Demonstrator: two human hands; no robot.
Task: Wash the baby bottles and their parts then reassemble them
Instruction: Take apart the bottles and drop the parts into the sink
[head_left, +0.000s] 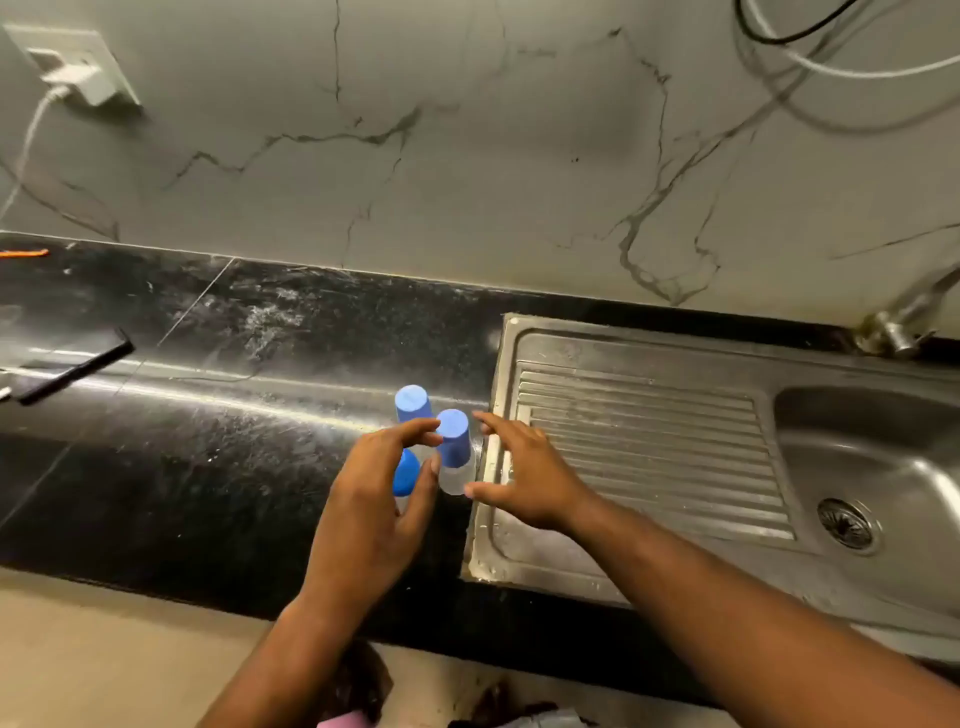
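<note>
Here, three blue-capped bottles are standing close together on the black bench (208, 467), just beside the left rim of the steel sink (649, 415). The right bottle (453, 441) is standing upright nearest the sink, its clear body showing under the cap. The rear bottle (413, 402) is standing just behind it, and the left bottle (405, 475) is sitting mostly hidden behind the left hand (374, 509). That hand is reaching in from the left with its fingers curved, index tip lying against the right bottle's cap and thumb tip beside the clear body. Whether those fingers are gripping or merely touching, I cannot tell. The right hand (524, 478) is hovering over the sink's rim with its fingers spread and straight, holding nothing, its thumb tip just beside the bottle's base. A tap (904, 322) is jutting out at the sink's far corner, and a drain (847, 522) is showing in the basin. On the marble wall (467, 156), a white charger (78, 78) is sitting plugged in at the upper left, with its cable trailing down.
</note>
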